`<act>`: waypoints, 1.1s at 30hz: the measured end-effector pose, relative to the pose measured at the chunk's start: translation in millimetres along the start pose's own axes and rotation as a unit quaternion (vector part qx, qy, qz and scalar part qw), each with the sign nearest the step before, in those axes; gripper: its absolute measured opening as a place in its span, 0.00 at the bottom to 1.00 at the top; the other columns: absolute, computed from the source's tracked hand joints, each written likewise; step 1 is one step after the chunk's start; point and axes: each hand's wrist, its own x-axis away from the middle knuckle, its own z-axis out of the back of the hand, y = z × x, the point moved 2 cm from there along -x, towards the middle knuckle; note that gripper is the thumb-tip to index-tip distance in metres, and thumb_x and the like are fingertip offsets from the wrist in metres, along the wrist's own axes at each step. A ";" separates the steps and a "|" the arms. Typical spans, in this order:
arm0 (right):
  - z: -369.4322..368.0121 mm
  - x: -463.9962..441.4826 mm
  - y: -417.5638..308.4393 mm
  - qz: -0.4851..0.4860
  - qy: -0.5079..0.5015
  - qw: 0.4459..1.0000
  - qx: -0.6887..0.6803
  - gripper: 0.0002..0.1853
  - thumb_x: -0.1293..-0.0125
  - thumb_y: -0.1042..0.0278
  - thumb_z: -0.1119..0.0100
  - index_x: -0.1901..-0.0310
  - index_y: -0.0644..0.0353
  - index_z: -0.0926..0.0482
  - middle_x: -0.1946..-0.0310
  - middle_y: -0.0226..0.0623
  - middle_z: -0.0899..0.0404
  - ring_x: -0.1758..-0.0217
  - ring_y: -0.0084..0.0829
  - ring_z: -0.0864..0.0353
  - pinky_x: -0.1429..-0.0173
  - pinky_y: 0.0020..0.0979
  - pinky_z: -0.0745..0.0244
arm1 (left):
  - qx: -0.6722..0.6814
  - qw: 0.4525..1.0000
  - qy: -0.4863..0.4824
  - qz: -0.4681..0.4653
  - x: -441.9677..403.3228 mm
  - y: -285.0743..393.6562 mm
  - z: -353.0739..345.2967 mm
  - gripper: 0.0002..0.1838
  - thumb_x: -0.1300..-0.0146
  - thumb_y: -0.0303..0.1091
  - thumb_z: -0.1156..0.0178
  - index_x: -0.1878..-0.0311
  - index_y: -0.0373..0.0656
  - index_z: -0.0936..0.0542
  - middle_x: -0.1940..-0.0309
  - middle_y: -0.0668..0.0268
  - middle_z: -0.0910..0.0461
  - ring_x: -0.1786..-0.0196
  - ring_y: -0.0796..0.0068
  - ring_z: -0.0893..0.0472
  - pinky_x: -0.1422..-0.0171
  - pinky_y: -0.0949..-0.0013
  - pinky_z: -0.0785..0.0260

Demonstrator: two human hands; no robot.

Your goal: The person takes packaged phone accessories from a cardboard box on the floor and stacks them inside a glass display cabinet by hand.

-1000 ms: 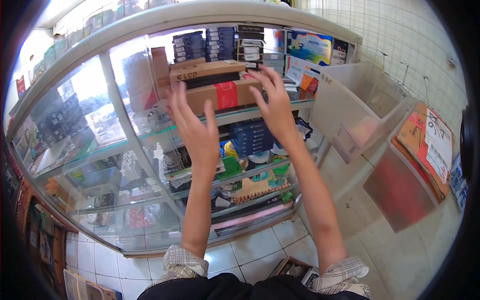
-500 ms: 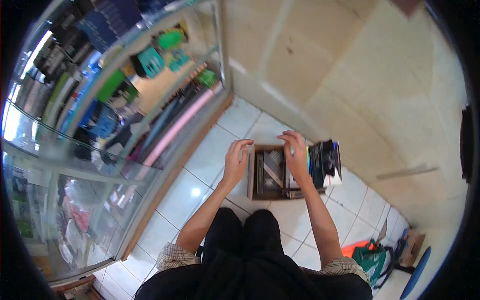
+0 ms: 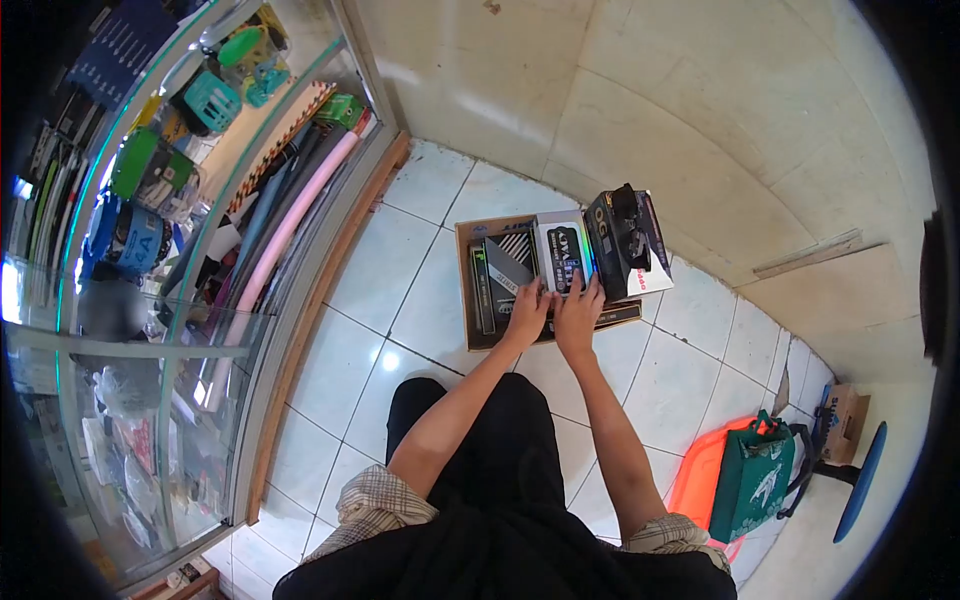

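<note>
On the tiled floor stands an open cardboard box [image 3: 465,290] filled with small product boxes. My right hand [image 3: 578,310] lies with its fingertips on the lower end of a white and black box [image 3: 563,250] with a shiny edge. Close beside it, my left hand [image 3: 528,315] reaches over the carton, its fingers bent near the same box and a grey box [image 3: 507,268]. What lies under its fingertips is hidden. A larger black box [image 3: 613,245] leans at the carton's right side, with a dark object [image 3: 632,228] on top.
A glass display case [image 3: 300,310] with jars and rolls stands on the left. At the lower right are a green bag [image 3: 750,480], an orange item [image 3: 700,470], a small brown carton [image 3: 848,425] and a blue oval object [image 3: 860,483]. A pale wall [image 3: 680,130] rises behind the box.
The view has turned from the display shelves down to the floor box. Both hands have left the shelf area and come together over the box, the left having moved in from its left side.
</note>
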 end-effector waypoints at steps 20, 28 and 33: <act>64.3 12.5 -33.7 -0.070 -0.051 0.890 -0.448 0.27 0.45 0.69 0.40 0.43 0.58 0.37 0.48 0.47 0.37 0.42 0.40 0.38 0.42 0.36 0.40 | 0.252 0.955 -0.011 0.157 54.7 61.8 89.6 0.17 0.37 0.44 0.48 0.57 0.37 0.25 0.71 0.70 0.24 0.72 0.85 0.29 0.71 0.79 0.39; 195.6 15.6 -174.3 -0.038 -0.312 0.612 -0.726 0.28 0.39 0.70 0.46 0.40 0.59 0.47 0.50 0.42 0.33 0.53 0.29 0.27 0.61 0.31 0.23 | 0.282 0.956 0.077 0.040 131.3 159.0 228.2 0.16 0.36 0.42 0.49 0.55 0.42 0.36 0.62 0.63 0.25 0.59 0.77 0.24 0.60 0.72 0.29; 263.7 -18.6 -267.8 0.059 -0.312 0.560 -0.765 0.28 0.38 0.69 0.46 0.40 0.63 0.48 0.52 0.45 0.31 0.53 0.33 0.26 0.56 0.32 0.23 | 0.345 0.928 0.121 -0.066 155.8 256.1 318.3 0.20 0.36 0.43 0.50 0.49 0.41 0.39 0.55 0.60 0.29 0.55 0.72 0.25 0.56 0.69 0.28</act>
